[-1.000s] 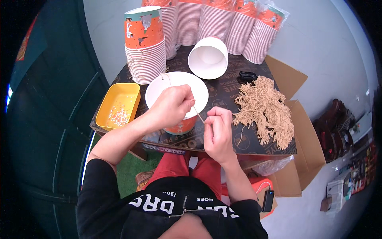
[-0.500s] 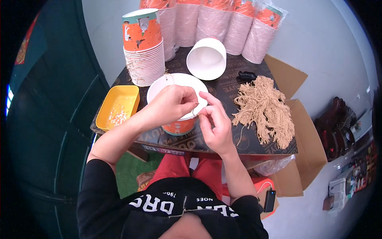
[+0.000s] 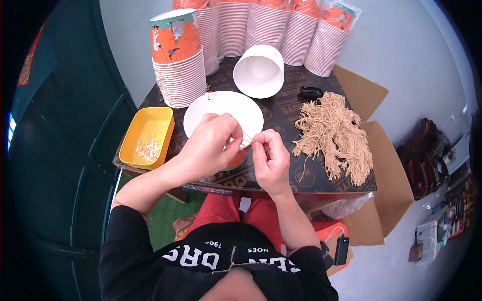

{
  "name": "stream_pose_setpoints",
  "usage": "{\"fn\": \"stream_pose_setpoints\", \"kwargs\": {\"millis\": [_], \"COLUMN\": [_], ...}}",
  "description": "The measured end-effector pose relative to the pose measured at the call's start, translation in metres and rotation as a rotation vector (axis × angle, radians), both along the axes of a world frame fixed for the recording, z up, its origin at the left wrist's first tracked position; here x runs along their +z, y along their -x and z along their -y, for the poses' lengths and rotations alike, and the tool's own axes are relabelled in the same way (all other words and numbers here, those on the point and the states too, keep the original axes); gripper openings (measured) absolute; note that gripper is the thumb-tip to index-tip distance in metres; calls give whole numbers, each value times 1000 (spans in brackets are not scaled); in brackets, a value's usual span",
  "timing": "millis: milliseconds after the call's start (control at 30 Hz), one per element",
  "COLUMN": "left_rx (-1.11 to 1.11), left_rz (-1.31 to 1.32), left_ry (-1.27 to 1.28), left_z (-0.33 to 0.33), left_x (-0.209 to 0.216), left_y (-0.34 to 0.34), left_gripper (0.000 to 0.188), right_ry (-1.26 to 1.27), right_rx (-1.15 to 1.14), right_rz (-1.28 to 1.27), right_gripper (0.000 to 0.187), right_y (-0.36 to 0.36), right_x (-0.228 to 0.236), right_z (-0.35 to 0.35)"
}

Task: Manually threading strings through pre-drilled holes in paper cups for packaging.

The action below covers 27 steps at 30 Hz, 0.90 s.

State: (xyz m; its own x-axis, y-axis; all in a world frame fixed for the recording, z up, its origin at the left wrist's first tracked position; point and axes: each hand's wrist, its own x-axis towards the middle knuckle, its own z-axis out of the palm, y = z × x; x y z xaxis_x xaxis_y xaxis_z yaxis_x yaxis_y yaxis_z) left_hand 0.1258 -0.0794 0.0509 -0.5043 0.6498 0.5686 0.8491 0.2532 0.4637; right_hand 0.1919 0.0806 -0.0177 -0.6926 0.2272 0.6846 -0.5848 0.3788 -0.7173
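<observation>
left hand point(image 3: 208, 145) nearer front table edge point(image 3: 331, 190)

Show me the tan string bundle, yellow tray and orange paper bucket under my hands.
Tan string bundle point(image 3: 335, 135), head view: middle strands.
Yellow tray point(image 3: 141, 128), head view: bare inside.
Orange paper bucket point(image 3: 241, 109), head view: white upper part.

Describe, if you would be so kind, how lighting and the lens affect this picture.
In the head view, the door at left looks dark and curved, with black filling the corners; in that same head view, plastic wrap on the stacked cups catches glints, and the string between the left hand and right hand is too thin to trace fully.
</observation>
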Motion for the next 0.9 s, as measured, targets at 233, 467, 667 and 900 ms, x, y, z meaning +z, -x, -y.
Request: {"fn": "stream_pose_setpoints", "kwargs": {"millis": [233, 467, 667, 900], "left_rx": [-94, -135, -139, -209], "left_rz": [-127, -141, -154, -44], "left_ry": [-5, -29, -118, -63], "left_z": [5, 5, 0, 0], "left_x": [-7, -8, -6, -12], "left_y": [-4, -3, -3, 6], "left_gripper": [12, 14, 15, 16], "right_ry": [51, 83, 103, 48], "right_rx": [-55, -48, -30, -58], "right_rz": [6, 28, 57, 48], "right_gripper": [6, 7, 8, 8], "right_y": [2, 0, -1, 2], "right_x": [0, 2, 6, 4], "right_z": [6, 8, 10, 10]}}
